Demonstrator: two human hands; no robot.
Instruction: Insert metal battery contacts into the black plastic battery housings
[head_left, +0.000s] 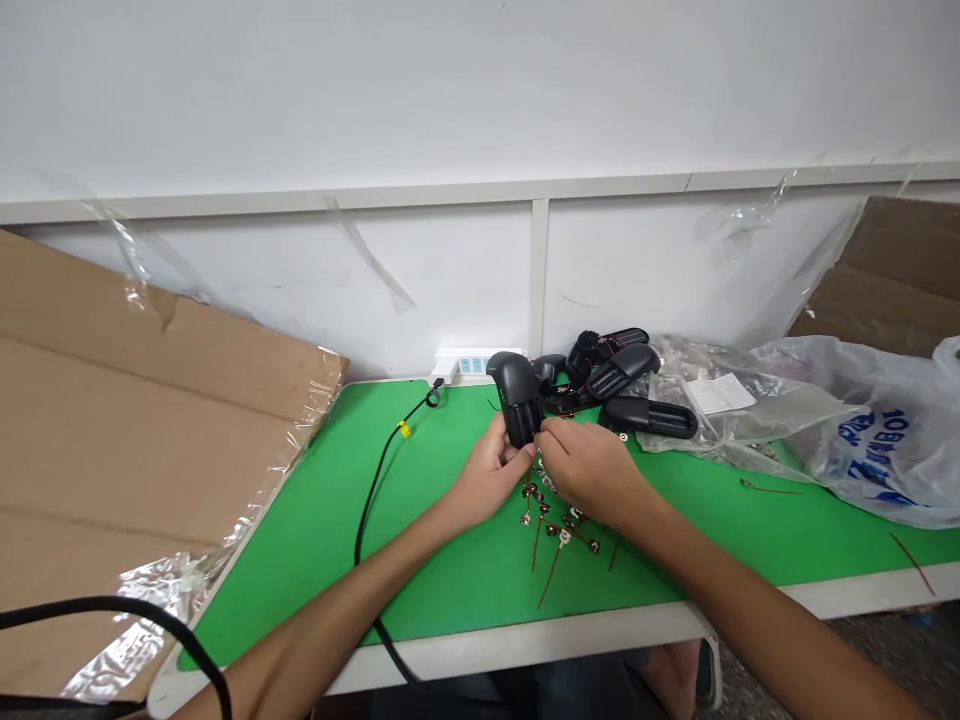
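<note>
Upright above the green table top, a black plastic housing [516, 390] with a rounded head and long slots in its lower part is gripped by my left hand [487, 480]. My right hand [592, 462] is closed, its fingertips pinched together against the housing's lower right edge. Whatever is between those fingertips is hidden. Below and between my hands lie several small metal contact pieces [544, 508], some with thin red wires. More black housings [622, 372] of similar shape are piled just beyond my right hand, and one slotted housing [651, 416] lies nearest to it.
A white power strip [472, 365] stands against the wall, with a black cable [379, 470] running across the green table [292, 560] towards me. Clear and white plastic bags [877, 440] lie at the right. Taped cardboard [112, 430] rises along the left edge, with more cardboard [892, 260] at the far right.
</note>
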